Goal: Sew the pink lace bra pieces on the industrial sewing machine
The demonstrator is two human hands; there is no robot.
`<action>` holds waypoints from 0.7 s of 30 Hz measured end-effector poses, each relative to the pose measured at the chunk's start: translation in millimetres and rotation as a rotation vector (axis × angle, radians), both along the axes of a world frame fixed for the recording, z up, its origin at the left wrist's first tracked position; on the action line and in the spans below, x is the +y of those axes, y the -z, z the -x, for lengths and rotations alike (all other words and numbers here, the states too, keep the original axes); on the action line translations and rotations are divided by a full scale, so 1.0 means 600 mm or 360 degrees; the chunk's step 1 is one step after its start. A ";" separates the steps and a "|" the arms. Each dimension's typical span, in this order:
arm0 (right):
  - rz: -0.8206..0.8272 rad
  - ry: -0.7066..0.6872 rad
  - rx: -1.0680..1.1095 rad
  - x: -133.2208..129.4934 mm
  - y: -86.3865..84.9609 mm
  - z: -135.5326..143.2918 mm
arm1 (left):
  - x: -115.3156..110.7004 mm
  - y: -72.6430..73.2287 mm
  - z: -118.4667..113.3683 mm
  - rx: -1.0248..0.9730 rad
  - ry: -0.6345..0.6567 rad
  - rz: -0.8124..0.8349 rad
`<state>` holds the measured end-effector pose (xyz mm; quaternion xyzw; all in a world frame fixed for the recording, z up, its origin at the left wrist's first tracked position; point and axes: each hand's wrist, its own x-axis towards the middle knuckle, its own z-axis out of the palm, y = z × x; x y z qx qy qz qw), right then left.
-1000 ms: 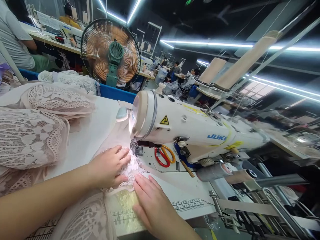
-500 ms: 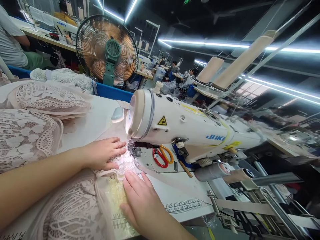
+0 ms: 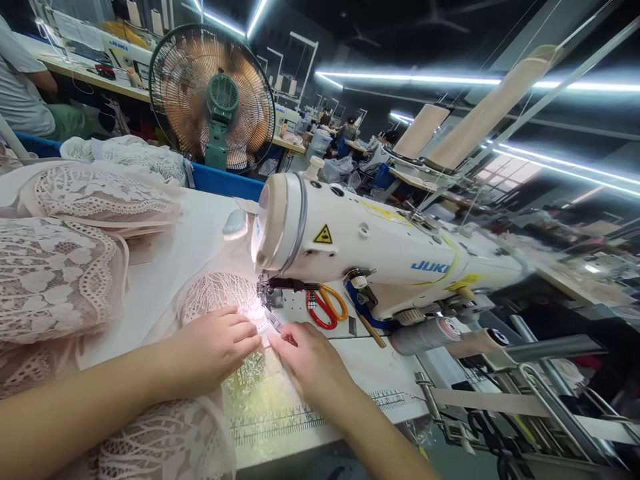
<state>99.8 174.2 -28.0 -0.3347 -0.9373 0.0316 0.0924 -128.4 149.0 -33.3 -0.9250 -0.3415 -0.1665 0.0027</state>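
Note:
A pale pink lace bra piece (image 3: pixel 215 293) lies under the needle area of a white sewing machine (image 3: pixel 345 233), lit by its lamp. My left hand (image 3: pixel 213 347) rests on the near edge of the lace, its fingers bent and together, gripping it just in front of the presser foot. My right hand (image 3: pixel 313 363) is closed in a pinch beside a small metal guide (image 3: pixel 273 321), thumb close to the lace edge. What its fingertips hold is hidden. Under my left forearm, another lace piece (image 3: pixel 165 443) hangs at the table's front edge.
Lace cups (image 3: pixel 55 267) are piled on the left. Red-and-orange-handled scissors (image 3: pixel 325 308) lie behind the guide. A printed ruler (image 3: pixel 280 421) runs along the table front. A large fan (image 3: pixel 213 100) stands behind, thread cones (image 3: pixel 420 130) rise at right, and a person (image 3: pixel 23 80) sits far left.
My left hand has drawn back toward me and curled its fingers, uncovering the lace cup. My right hand has moved right and up to the guide, from lying spread to pinching.

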 end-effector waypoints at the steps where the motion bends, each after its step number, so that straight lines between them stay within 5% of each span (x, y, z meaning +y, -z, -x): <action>1: 0.0016 0.0015 -0.0104 0.003 0.000 -0.002 | 0.002 0.002 0.003 0.0043 0.0052 -0.0047; 10: 0.0045 -0.0042 -0.0133 -0.008 0.011 -0.004 | 0.018 0.005 0.013 0.0038 0.0143 -0.0051; 21: 0.0042 0.0117 -0.0530 0.006 -0.014 0.048 | 0.056 0.009 0.036 0.0167 0.0133 0.0002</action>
